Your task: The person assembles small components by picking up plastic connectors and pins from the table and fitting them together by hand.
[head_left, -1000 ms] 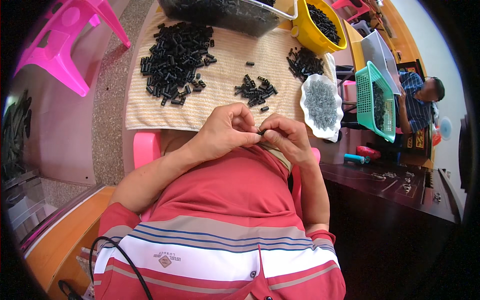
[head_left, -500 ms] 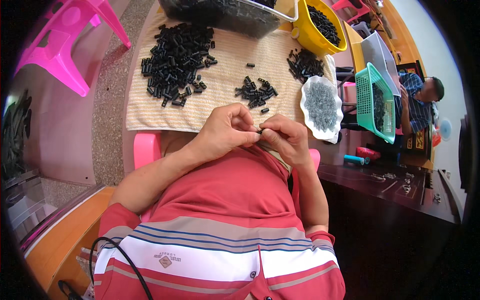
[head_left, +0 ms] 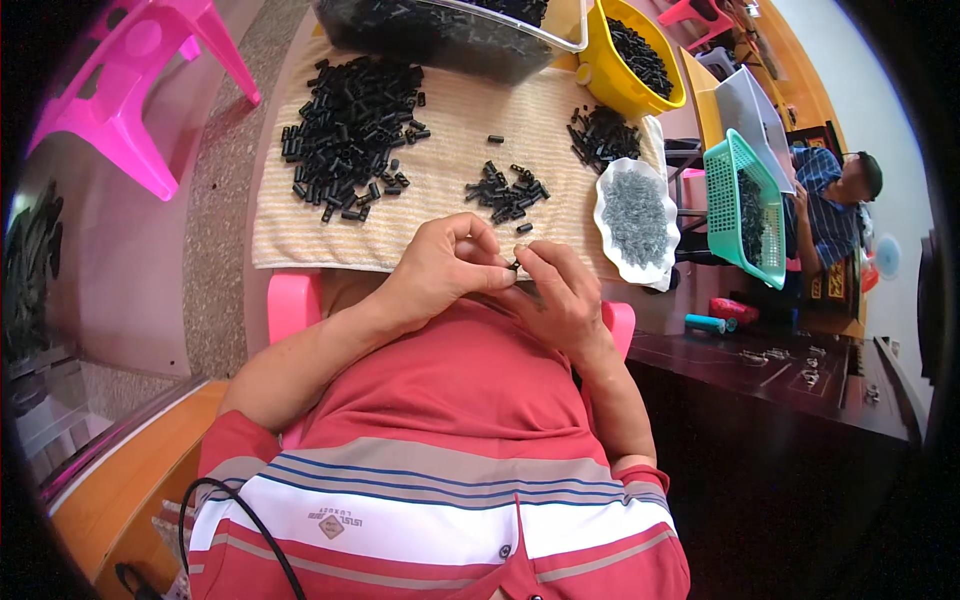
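Just past the table's near edge, my two hands meet in front of my body. My left hand (head_left: pixel 450 262) is closed, its thumb and forefinger pinching a small black part (head_left: pixel 515 266), mostly covered by fingertips. Against the same part press the fingertips of my right hand (head_left: pixel 562 298), also closed, its back turned up. Beyond the hands lies a small heap of black pieces (head_left: pixel 507 193) on a striped towel (head_left: pixel 460 110). A larger pile of short black tubes (head_left: pixel 355 130) is at left. To the right are slim black pieces (head_left: pixel 605 138) and a white scalloped dish (head_left: pixel 608 240) of small clear pieces.
A clear plastic bin (head_left: pixel 440 45) and a yellow basin (head_left: pixel 590 60), both holding black parts, stand at the far side. A green basket (head_left: pixel 722 195) is further right, near a seated person (head_left: pixel 830 200). A pink stool (head_left: pixel 130 85) stands at left.
My right hand has turned, its fingers now straighter and its back more upward. The left hand keeps its pinch almost in place. The view has shifted slightly.
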A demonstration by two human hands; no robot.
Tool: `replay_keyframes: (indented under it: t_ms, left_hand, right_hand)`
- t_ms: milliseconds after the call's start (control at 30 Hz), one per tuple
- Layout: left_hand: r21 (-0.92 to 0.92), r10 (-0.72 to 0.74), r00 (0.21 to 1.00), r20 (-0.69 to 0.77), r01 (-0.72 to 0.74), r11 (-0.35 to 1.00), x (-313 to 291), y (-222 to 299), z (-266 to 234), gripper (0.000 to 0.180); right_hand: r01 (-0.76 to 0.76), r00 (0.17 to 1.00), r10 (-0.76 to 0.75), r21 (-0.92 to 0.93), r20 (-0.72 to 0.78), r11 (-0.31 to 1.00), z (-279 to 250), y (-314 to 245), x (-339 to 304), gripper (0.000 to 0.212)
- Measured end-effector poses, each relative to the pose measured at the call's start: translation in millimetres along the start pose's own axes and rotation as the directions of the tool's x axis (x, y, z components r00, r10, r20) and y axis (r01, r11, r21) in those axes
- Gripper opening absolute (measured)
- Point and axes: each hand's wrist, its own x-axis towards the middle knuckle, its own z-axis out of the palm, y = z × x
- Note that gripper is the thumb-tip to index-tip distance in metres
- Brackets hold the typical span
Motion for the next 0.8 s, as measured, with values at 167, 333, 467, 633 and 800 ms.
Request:
replay_keyframes:
  t_ms: [167, 333, 467, 633, 800]
  left_hand:
    - [-0.020, 0.019, 1.000, 0.005, -0.019, 1.000, 0, 2, 0, 0.024]
    - [-0.003, -0.011, 1.000, -0.006, 0.011, 1.000, -3, 8, 2, 0.024]
    - [-0.001, -0.001, 1.000, 0.029, 0.001, 1.000, -3, 8, 2, 0.025]
    - [0.017, -0.015, 0.999, 0.038, 0.014, 1.000, -3, 9, 3, 0.025]
    - [0.006, 0.021, 1.000, 0.021, -0.022, 1.000, -1, 4, 2, 0.020]
  right_hand:
    - [0.038, 0.998, -0.039, -0.021, -0.045, 0.999, 4, 1, 2, 0.041]
    - [0.060, 0.996, -0.059, 0.008, -0.070, 0.998, 5, 1, 2, 0.040]
    - [0.092, 0.993, -0.092, 0.009, -0.070, 0.996, 5, 1, 0, 0.045]
    - [0.065, 0.997, -0.064, 0.036, -0.040, 0.997, 3, -1, 0, 0.039]
    - [-0.039, 0.999, 0.040, 0.084, -0.007, 0.996, -8, 0, 9, 0.031]
